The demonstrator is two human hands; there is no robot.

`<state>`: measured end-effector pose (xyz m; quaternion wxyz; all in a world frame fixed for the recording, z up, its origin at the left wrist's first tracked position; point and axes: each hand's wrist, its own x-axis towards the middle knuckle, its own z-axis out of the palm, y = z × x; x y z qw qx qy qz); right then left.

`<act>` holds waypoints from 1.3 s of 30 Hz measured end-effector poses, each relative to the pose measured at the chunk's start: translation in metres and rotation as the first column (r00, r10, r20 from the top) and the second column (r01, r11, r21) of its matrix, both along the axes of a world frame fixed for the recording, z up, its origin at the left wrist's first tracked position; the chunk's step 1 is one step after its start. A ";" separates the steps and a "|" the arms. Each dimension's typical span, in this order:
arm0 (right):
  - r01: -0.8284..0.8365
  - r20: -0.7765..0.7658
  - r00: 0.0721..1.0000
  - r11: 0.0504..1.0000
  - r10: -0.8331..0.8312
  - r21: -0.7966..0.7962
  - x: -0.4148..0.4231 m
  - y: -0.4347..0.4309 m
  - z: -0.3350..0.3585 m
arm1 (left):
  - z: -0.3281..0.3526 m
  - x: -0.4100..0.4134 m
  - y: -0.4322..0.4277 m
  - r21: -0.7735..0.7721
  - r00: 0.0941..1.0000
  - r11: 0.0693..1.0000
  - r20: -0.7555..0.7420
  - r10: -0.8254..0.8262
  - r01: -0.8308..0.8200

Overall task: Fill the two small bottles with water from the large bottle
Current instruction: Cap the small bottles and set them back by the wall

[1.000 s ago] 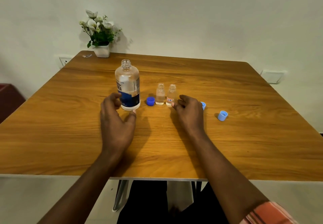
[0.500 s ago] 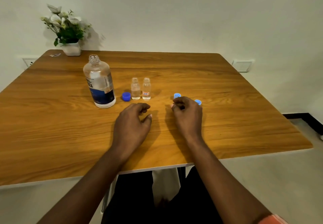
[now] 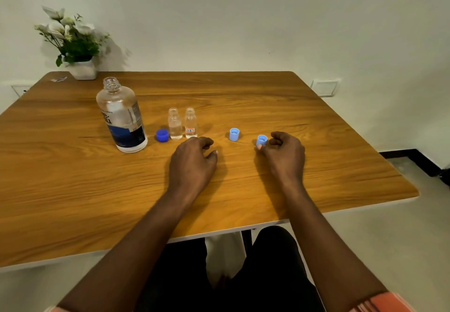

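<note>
Two small clear glass bottles (image 3: pixel 182 123), uncapped, side by side and nearly touching near the middle of the wooden table (image 3: pixel 316 121); left one plain, right one with a small white label in red writing, too small to read for sure. Clear liquid in both, level hard to judge. One large clear plastic bottle with a dark blue label (image 3: pixel 121 116), upright and uncapped to the left of the pair, clear liquid in the lower part; label text partly turned away, only a few letters legible. Three caps, all open side up: one dark blue screw cap (image 3: pixel 162 135) between the large bottle and the small pair, just beside the left small bottle; two light blue caps, one (image 3: pixel 234 134) free on the table to the right of the small bottles, the other (image 3: pixel 261 140) further right, pinched at its near side by thumb and a fingertip of the right hand (image 3: pixel 283 155); remaining fingers curled, cap bottom hidden, so lifted or on the wood: cannot tell. Left hand (image 3: pixel 192 159) just in front of the labelled small bottle, fingers loosely curled, nothing in its grasp, fingertips hidden behind the knuckles. One white pot of white flowers (image 3: pixel 82 68) at the far left corner. Orange striped sleeve edges cut off by the bottom frame.
</note>
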<state>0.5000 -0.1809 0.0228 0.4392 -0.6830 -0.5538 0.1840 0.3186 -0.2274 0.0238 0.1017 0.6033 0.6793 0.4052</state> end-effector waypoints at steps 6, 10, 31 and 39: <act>0.003 0.131 0.991 1.000 0.001 -0.026 -0.002 0.004 -0.002 | 0.000 -0.003 0.002 0.008 0.999 0.999 0.011 0.035 -0.035; -0.007 0.149 0.989 1.000 0.007 0.000 -0.004 0.003 -0.003 | 0.002 -0.012 0.003 0.026 0.993 0.995 0.060 0.099 -0.101; -0.121 0.062 0.991 0.990 0.117 0.067 -0.019 -0.003 -0.005 | 0.007 -0.028 0.022 0.041 0.967 0.966 0.015 0.255 -0.255; -0.142 -0.030 0.989 0.982 0.147 0.121 -0.023 -0.001 -0.003 | 0.005 -0.032 0.032 0.070 0.956 0.957 -0.058 0.286 -0.282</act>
